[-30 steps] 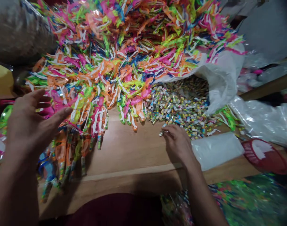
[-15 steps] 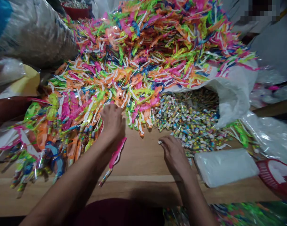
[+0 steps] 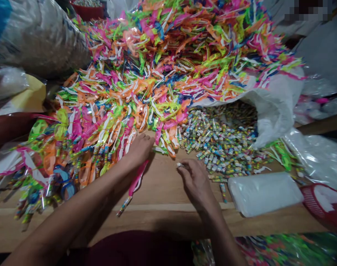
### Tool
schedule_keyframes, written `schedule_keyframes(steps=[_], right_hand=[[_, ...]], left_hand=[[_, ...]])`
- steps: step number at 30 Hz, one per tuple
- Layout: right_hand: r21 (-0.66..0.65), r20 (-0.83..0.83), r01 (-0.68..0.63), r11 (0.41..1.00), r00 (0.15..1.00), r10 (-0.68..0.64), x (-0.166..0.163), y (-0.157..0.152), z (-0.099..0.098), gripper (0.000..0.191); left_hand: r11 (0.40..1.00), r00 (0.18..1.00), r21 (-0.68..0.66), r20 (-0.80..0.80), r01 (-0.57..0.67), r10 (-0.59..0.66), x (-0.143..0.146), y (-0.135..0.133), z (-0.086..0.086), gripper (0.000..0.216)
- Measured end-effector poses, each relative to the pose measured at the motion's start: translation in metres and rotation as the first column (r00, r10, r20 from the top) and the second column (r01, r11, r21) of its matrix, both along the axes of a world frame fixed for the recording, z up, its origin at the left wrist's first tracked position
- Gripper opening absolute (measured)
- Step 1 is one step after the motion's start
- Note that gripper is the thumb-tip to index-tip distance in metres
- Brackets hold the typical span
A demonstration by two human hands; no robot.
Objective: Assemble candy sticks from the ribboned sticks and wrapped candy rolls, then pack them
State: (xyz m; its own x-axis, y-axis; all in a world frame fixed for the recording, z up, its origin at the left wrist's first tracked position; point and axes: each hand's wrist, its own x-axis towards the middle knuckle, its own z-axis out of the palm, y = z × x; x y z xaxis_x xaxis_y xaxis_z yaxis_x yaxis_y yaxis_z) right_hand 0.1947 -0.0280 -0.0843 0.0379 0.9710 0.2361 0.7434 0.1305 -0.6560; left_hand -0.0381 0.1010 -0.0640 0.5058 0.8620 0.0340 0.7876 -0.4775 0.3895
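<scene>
My left hand (image 3: 142,147) is at the near edge of a heap of colourful plastic toy glasses (image 3: 140,88) with white strips. Its fingers curl downward against the pieces there, and what they grip is hidden. My right hand (image 3: 194,177) pinches a small wrapped candy tube (image 3: 179,164) between thumb and fingertips, just above the wooden table (image 3: 162,184). Behind that hand spreads a mass of similar candy tubes (image 3: 223,144), spilling from a white sack (image 3: 276,99). Below my left wrist lies a pink toy glasses piece (image 3: 136,181) with a candy tube (image 3: 124,206) at its end.
On the left, several glasses with tubes (image 3: 49,184) lie bunched. A stack of clear plastic bags (image 3: 265,194) and a red basket (image 3: 322,207) stand at the right. One big filled sack (image 3: 41,40) leans at the back left. Bagged colourful pieces (image 3: 290,251) show at the bottom right.
My left hand has moved right and slightly nearer along the heap's edge. My right hand, still pinching the candy tube, has shifted left. A tube on the table beside my right wrist now shows more fully.
</scene>
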Motion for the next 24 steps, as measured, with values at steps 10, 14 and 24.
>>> schedule_keyframes(steps=[10,14,24], right_hand=[[0.009,-0.383,-0.025,1.0,0.923,0.026,-0.05,0.005,0.01,0.018],[-0.043,-0.457,0.038,0.998,0.888,-0.053,-0.055,0.003,0.004,0.024],[0.084,-0.392,0.105,0.991,0.918,-0.064,-0.057,0.005,0.014,0.021]], left_hand=[[0.728,0.284,-0.685,0.696,-0.011,0.659,0.025,-0.037,0.011,0.043],[0.664,0.1,-0.745,0.666,0.053,0.739,0.035,-0.047,0.014,0.056],[0.604,0.095,-0.757,0.64,0.249,0.762,0.044,-0.068,0.019,0.039]])
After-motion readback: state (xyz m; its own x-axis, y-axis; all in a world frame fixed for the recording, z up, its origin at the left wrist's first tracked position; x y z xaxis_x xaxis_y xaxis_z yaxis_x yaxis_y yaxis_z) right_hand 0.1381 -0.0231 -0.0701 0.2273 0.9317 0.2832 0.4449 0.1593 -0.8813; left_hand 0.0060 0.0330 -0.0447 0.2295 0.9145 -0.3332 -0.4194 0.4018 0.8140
